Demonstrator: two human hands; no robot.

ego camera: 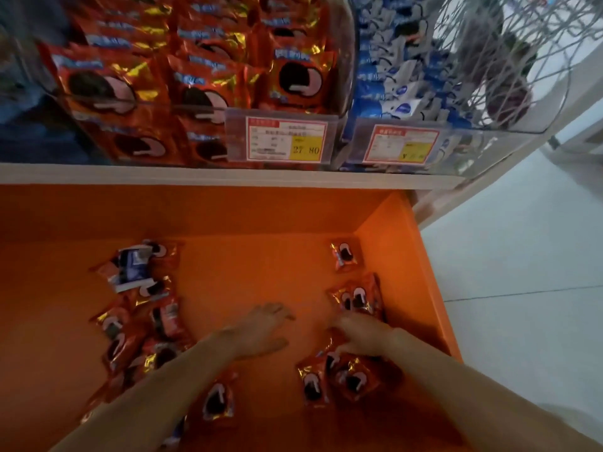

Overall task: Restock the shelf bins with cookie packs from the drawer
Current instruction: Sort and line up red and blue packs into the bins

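Cookie packs [355,296] in red wrappers lie scattered over the orange drawer [421,256] in the lower half of the frame. The left hand [261,331] hovers at centre over bare drawer floor, fingers straight and spread, holding nothing. The right hand [362,334] rests on a cluster of packs just to the right — whether it grips one, I cannot tell. Clear shelf bins [349,53] fill the top of the frame — one holds red packs.

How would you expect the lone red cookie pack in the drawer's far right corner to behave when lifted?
The red cookie pack looks small, probably light. Its shiny foil likely feels slippery and crinkly. Lying flat in the drawer, it should slide, not roll.
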